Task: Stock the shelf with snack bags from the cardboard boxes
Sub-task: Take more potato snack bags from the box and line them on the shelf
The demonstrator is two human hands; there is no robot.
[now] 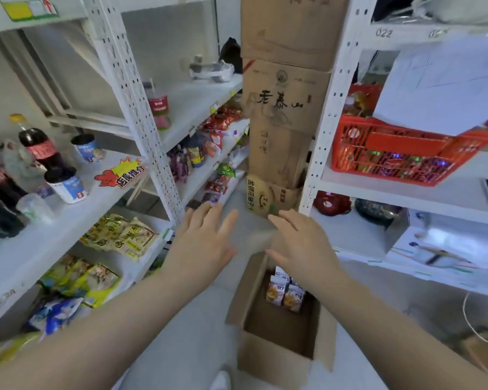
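An open cardboard box [276,358] stands on the floor below me, with a few small orange-and-white snack bags [285,294] at its far end. My left hand [206,237] hovers above the floor left of the box, fingers spread and empty. My right hand [299,243] hangs over the box's far edge, also spread and holding nothing. The white shelf [158,153] on the left holds yellow snack bags [119,235] and more green and blue bags [79,282] lower down.
Tall stacked cardboard boxes [282,108] fill the aisle's end. Cola bottles [37,144] and cups [68,184] sit on the left shelf. A red basket [392,156] rests on the right shelf [333,108]. Another box corner [485,350] and a white cable lie at the lower right.
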